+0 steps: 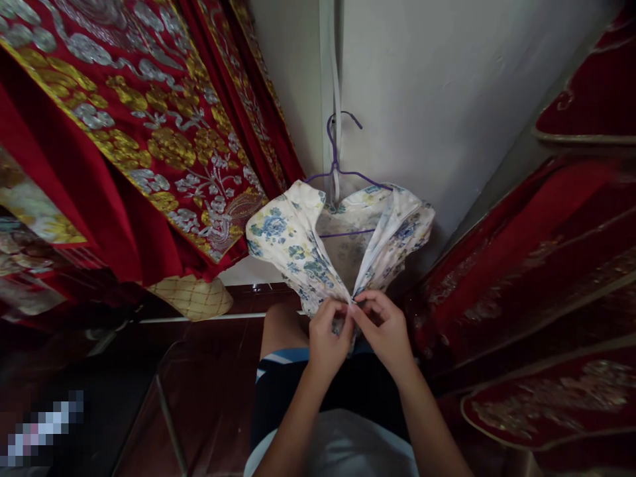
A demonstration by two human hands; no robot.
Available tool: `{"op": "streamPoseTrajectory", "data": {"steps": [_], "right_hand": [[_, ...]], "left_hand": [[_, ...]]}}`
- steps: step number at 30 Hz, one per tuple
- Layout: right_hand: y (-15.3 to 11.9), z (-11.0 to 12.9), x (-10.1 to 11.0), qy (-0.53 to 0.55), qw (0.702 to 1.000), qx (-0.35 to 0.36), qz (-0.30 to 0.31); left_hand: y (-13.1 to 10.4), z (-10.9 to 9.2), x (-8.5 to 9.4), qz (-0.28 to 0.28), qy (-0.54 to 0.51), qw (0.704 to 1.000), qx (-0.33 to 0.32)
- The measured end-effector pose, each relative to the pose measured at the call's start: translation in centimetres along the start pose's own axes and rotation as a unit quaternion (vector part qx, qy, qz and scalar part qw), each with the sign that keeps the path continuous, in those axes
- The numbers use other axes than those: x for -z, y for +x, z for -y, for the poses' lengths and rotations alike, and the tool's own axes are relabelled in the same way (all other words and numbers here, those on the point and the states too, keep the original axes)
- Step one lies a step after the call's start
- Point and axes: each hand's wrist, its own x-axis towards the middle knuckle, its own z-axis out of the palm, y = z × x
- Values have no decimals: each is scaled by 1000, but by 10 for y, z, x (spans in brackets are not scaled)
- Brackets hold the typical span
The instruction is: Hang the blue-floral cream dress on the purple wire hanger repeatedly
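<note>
A white garment with blue and yellow flowers hangs on a purple wire hanger against the wall, its front open in a V from the collar. At the bottom of the V my left hand pinches the left front edge. My right hand pinches the other edge right beside it, and the fingertips of both hands nearly meet. The fingers cover whatever fastening lies between them. Below the hands, the lower part of the garment is mostly hidden.
Red cloth with gold and silver embroidery hangs at the left. More red embroidered cloth stands at the right. A pale wall is behind the hanger. A dark surface lies at the lower left.
</note>
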Motion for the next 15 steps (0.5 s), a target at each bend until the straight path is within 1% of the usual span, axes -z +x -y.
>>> {"op": "streamPoseTrajectory", "data": {"steps": [4,8,10,12,15], "right_hand": [[1,-2,-4,21,1000,-17,13],[2,1,-8,90,993,-75,33],[1,3,-9,111,989,-88,36],[0,4,-7,97,993,-69,27],[2,3,1,15,1000,1,13]], "left_hand": [[0,1,1,1,2,1000,-1],[0,1,5,2,7,1000,2],[0,1,6,5,9,1000,6],[0,0,7,10,6,1000,11],[2,-2,6,14,3,1000,18]]}}
